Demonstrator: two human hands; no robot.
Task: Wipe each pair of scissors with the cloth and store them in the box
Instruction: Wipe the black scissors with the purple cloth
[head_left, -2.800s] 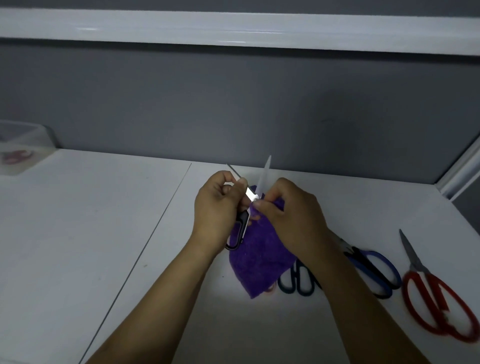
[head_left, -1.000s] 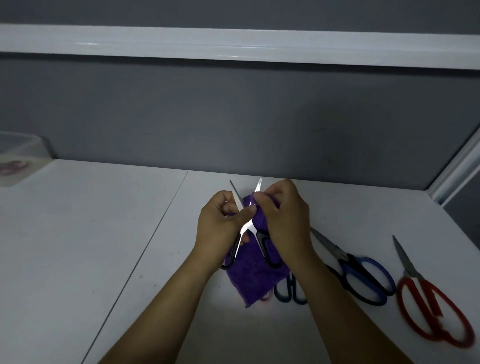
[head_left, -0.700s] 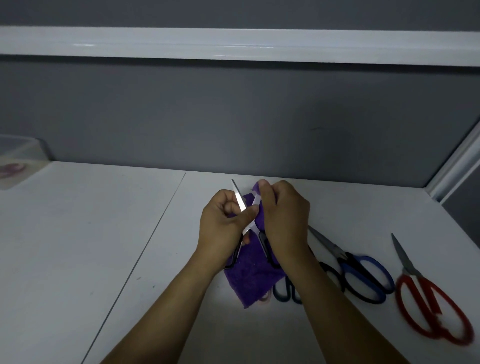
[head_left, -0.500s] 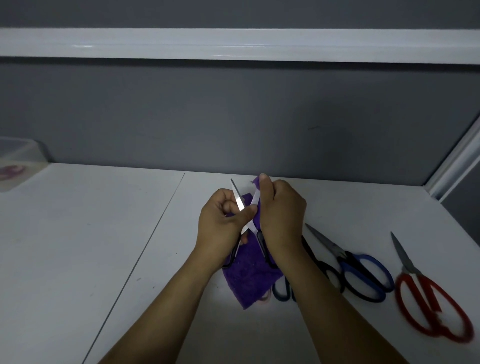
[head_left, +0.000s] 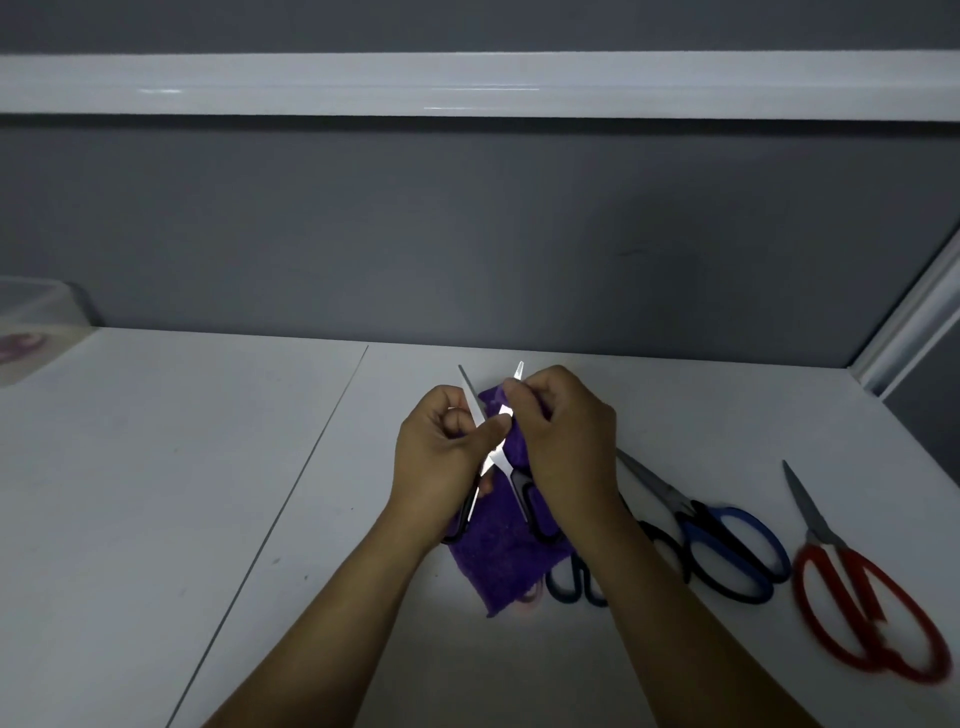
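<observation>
- My left hand (head_left: 441, 457) is curled round one handle of the black scissors (head_left: 496, 454), with the thumb laid across where the blades cross.
- The blades stand open in an X, tips pointing away from me.
- My right hand (head_left: 561, 441) is curled and pinches the purple cloth (head_left: 493, 561) against the right blade near its tip.
- The cloth hangs down below the handles, between my wrists.
- Blue scissors (head_left: 727, 545) and red scissors (head_left: 872, 613) lie on the surface (head_left: 156, 467), right of my right forearm.
- A darker pair (head_left: 571, 582) is partly hidden under that forearm.
- The box (head_left: 31, 312) sits far left, well apart from my hands.
</observation>
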